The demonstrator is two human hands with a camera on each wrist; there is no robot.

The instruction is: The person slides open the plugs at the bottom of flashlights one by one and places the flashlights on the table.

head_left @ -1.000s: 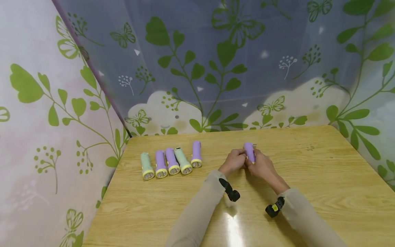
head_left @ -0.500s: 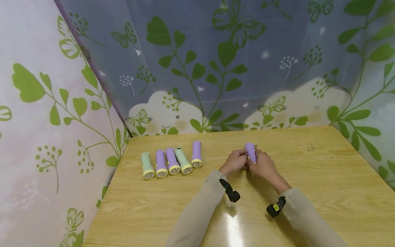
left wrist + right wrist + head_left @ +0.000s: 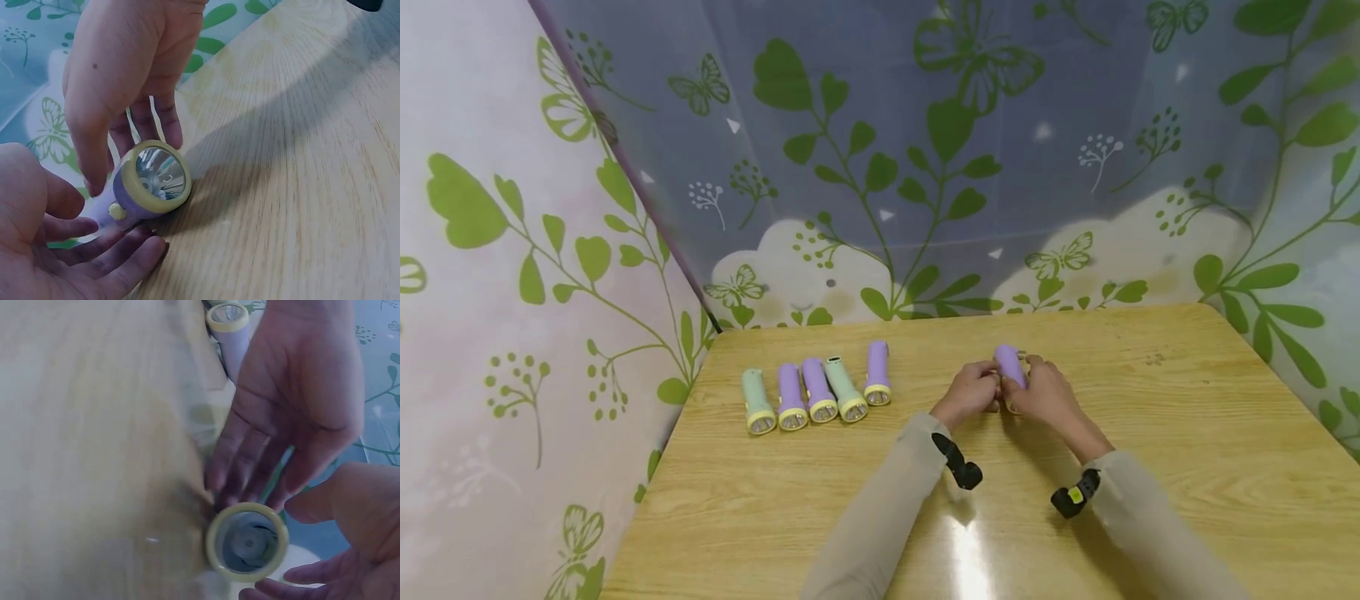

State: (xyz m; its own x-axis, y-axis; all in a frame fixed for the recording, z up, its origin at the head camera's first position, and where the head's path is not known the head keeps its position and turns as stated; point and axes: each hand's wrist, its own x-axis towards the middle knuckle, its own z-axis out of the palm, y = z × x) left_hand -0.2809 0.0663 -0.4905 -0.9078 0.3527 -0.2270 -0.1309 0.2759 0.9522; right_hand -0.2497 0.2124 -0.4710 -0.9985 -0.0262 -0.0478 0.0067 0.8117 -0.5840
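A purple flashlight [image 3: 1008,360] with a yellow rim lies between both hands, its back end pointing to the far wall. Metal plug prongs stick out at its right. My right hand [image 3: 1051,398] holds it, thumb over the body near the rim and fingers along the side. Fairly straight fingers of my left hand [image 3: 970,390] reach the flashlight's left side. The left wrist view shows the silver reflector [image 3: 164,174] and a yellow switch [image 3: 117,211] on the barrel. In the right wrist view the round yellow rim [image 3: 213,545] faces the camera.
Left on the wooden table [image 3: 760,517] several flashlights form a row, lenses toward me: mint [image 3: 756,392], two purple, mint [image 3: 844,385], then a purple one [image 3: 877,367] slightly apart. A patterned curtain [image 3: 865,167] rises behind the table.
The flashlight's front has come lower and its yellow rim now shows beneath the right thumb. My right hand has shifted slightly right, its thumb farther over the barrel. The left hand barely moved.
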